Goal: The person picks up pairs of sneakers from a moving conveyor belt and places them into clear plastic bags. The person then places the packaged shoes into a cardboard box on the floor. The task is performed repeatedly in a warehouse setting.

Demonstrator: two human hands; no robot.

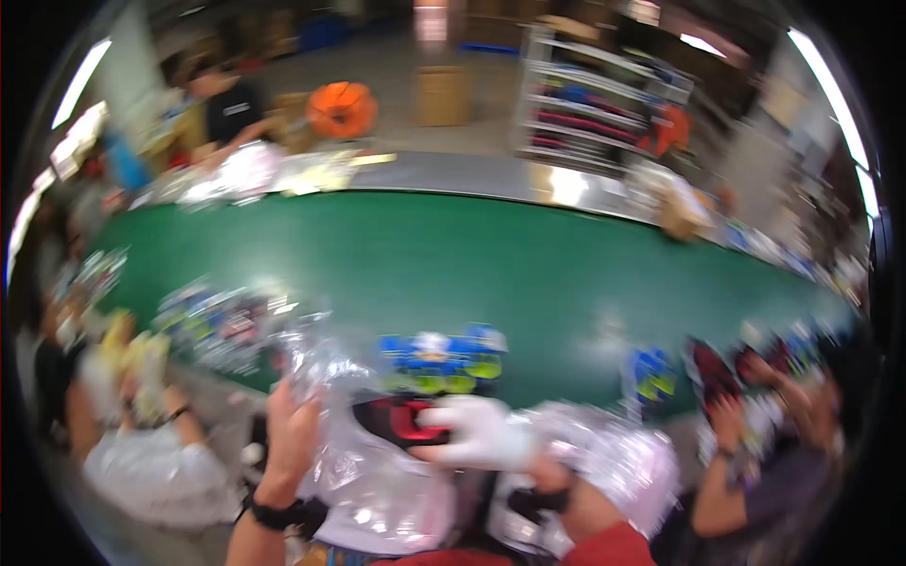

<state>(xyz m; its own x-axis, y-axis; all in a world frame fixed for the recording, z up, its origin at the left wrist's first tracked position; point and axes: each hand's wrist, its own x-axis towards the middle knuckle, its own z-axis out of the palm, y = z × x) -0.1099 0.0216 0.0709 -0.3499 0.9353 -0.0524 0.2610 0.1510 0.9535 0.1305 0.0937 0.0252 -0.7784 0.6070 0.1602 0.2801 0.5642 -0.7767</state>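
Observation:
Low in the middle, my bare left hand (291, 432) is closed on the edge of a clear plastic bag (326, 363). To its right my right hand (481, 434), in a white glove with some fingertips bare, grips a black-and-red item (377, 417) shaped like a shoe or sandal. Motion blur hides its exact kind. The item lies against the bag, and I cannot tell whether part of it is inside. Just beyond my right hand sits a group of blue, white and lime-green items (444, 360) on the green table (406, 245).
Clear bags (604, 462) are heaped by my right forearm. Bagged colourful items (222, 321) lie on the left. Co-workers handle goods on the left (142, 377), on the right (755, 443) and across the table (231, 108). Behind stand a shelf rack (590, 104) and an orange fan-like object (342, 109).

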